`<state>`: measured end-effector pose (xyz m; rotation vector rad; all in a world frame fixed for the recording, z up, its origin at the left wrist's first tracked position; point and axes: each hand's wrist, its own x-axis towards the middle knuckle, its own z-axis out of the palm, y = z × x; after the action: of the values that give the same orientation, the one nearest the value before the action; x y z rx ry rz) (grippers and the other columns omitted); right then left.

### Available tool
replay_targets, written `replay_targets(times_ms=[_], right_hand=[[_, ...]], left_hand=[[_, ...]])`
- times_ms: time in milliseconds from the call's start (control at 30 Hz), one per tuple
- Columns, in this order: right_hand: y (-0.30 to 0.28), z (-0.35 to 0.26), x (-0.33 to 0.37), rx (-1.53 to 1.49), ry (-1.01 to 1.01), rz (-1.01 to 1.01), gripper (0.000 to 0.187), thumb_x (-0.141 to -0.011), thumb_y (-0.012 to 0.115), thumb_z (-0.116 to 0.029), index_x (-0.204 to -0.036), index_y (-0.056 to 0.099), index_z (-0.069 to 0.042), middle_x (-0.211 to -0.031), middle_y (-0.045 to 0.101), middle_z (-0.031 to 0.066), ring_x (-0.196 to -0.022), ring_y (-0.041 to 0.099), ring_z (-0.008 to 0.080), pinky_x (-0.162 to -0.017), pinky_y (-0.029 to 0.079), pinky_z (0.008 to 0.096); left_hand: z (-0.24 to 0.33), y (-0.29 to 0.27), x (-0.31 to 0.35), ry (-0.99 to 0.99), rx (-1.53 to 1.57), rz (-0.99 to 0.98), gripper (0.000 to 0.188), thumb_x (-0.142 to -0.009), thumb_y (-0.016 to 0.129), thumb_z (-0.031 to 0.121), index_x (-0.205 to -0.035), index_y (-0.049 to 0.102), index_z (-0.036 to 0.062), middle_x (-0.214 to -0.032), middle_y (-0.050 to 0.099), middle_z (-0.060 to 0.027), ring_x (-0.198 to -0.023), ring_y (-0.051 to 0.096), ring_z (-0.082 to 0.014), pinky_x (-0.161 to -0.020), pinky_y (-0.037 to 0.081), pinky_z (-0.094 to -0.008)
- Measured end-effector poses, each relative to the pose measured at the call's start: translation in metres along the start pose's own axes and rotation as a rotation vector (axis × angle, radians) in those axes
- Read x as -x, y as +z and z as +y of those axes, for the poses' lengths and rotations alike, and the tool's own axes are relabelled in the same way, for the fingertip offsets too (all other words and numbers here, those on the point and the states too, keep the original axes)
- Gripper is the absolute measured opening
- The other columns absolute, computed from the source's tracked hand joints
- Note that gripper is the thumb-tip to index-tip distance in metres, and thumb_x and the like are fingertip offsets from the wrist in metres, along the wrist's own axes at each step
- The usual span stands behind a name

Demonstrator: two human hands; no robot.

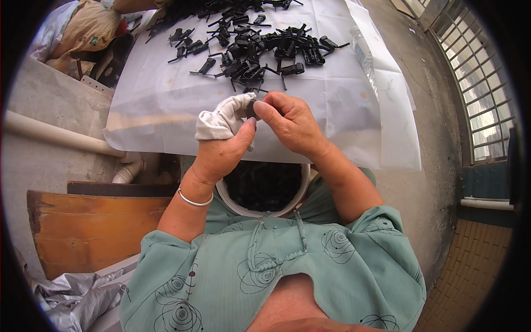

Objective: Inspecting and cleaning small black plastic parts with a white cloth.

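**Two hands pinch a small dark part over a white bucket**

The left hand [224,149], its fingers wrapped in a white cloth [221,117], and the right hand [290,123] meet fingertip to fingertip, both closed on one small black plastic part [251,108], held just above the white bucket [264,191]. A sound grip would keep the thumbs braced close and the part steady over the bucket, so anything dropped lands inside. The bucket holds a dark heap, seemingly like pieces. Beyond the bucket, loose black plastic parts [260,47] lie scattered on a white sheet [166,94].
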<state>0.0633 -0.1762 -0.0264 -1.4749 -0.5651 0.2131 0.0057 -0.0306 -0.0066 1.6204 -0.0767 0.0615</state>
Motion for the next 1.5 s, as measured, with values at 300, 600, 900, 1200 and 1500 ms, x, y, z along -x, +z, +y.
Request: replay_targets(times_ms=[300,600,900,1200,1500], right_hand=[[0.011,0.025,0.002,0.138,-0.027,-0.053,0.025,-0.092,0.048,-0.017,-0.076,0.056,0.0,-0.063,0.049,-0.0014,-0.061,0.042,0.0062,-0.055,0.039,0.0237],[0.021,0.023,0.0,-0.112,0.195,-0.035,0.028,-0.093,0.047,-0.019,-0.074,0.056,-0.002,-0.064,0.048,-0.0065,-0.061,0.04,0.0046,-0.053,0.037,0.0225],[-0.007,0.013,-0.001,0.6,-0.23,-0.228,0.013,-0.081,0.062,-0.012,-0.088,0.061,-0.001,-0.068,0.058,0.0059,-0.058,0.051,0.0133,-0.055,0.043,0.0267],[-0.005,0.006,-0.001,0.163,-0.08,-0.085,0.012,-0.078,0.067,-0.007,-0.083,0.058,0.0,-0.061,0.048,-0.0014,-0.055,0.041,0.0048,-0.049,0.036,0.0205],[0.0,0.012,0.0,0.286,-0.318,-0.132,0.021,-0.088,0.053,-0.015,-0.075,0.053,0.001,-0.059,0.046,0.0069,-0.052,0.039,0.014,-0.05,0.037,0.0283]], left_hand=[[-0.007,0.007,-0.002,0.253,-0.554,0.157,0.03,-0.077,0.056,0.0,-0.106,0.056,-0.0057,-0.089,0.061,-0.0127,-0.069,0.058,-0.0149,-0.065,0.048,-0.025],[-0.018,0.002,-0.001,0.452,-0.717,0.182,0.03,-0.075,0.055,0.001,-0.104,0.056,-0.0062,-0.096,0.06,-0.0179,-0.087,0.059,-0.0295,-0.078,0.047,-0.0329],[-0.008,-0.016,-0.004,0.031,0.162,0.121,0.027,-0.088,0.05,0.006,-0.114,0.045,0.0039,-0.088,0.054,-0.0019,-0.069,0.044,-0.0037,-0.056,0.038,-0.0172],[0.008,-0.008,0.001,-0.056,-0.039,-0.14,0.034,-0.085,0.042,0.004,-0.119,0.042,0.0027,-0.094,0.049,-0.0011,-0.064,0.041,-0.0032,-0.055,0.037,-0.0174],[0.002,-0.004,-0.001,-0.011,-0.175,-0.031,0.022,-0.083,0.043,0.003,-0.104,0.046,0.0024,-0.083,0.051,-0.0044,-0.066,0.047,-0.01,-0.059,0.04,-0.0224]])
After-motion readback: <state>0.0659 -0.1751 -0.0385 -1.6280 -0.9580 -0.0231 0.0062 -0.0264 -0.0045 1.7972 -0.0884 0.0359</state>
